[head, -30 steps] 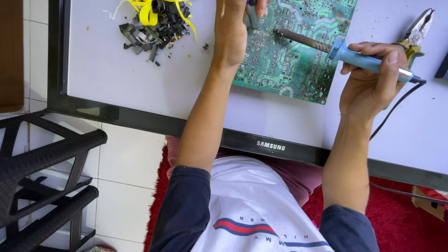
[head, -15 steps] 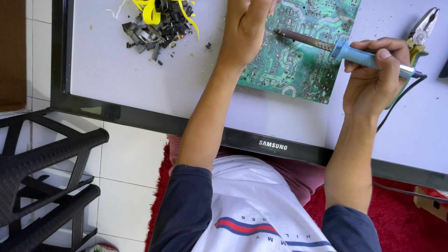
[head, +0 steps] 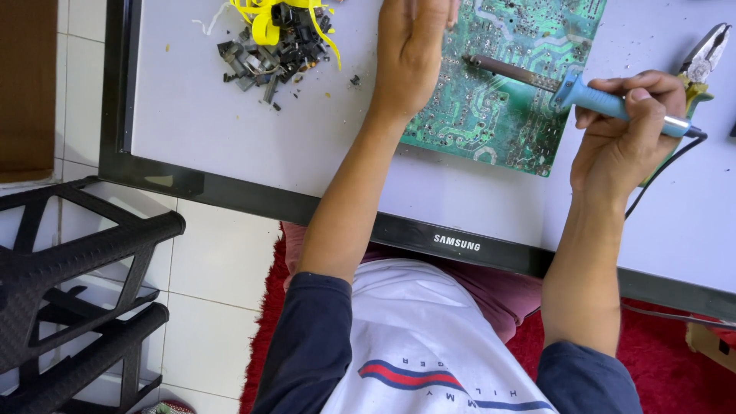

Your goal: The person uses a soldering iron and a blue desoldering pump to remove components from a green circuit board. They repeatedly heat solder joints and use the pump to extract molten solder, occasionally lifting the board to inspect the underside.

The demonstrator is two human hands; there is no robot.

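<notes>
A green circuit board (head: 506,115) lies solder side up on a white panel with a black frame (head: 253,199). My left hand (head: 410,54) rests palm down on the board's left edge and presses on it; its fingertips run out of the top of the view. My right hand (head: 625,142) grips the blue handle of a soldering iron (head: 606,103). The iron's dark metal tip points left and touches the middle of the board. The iron's black cable (head: 659,180) trails down from the handle.
A pile of dark removed parts with yellow strips (head: 276,50) sits on the panel at the upper left. Pliers (head: 705,57) lie behind my right hand. A black plastic chair (head: 77,261) stands at the left on white tiles, and a red rug (head: 675,360) lies under me.
My left hand has slid a little to the right and flattened over the board's edge. The right hand and iron have stayed on the same spot of the board.
</notes>
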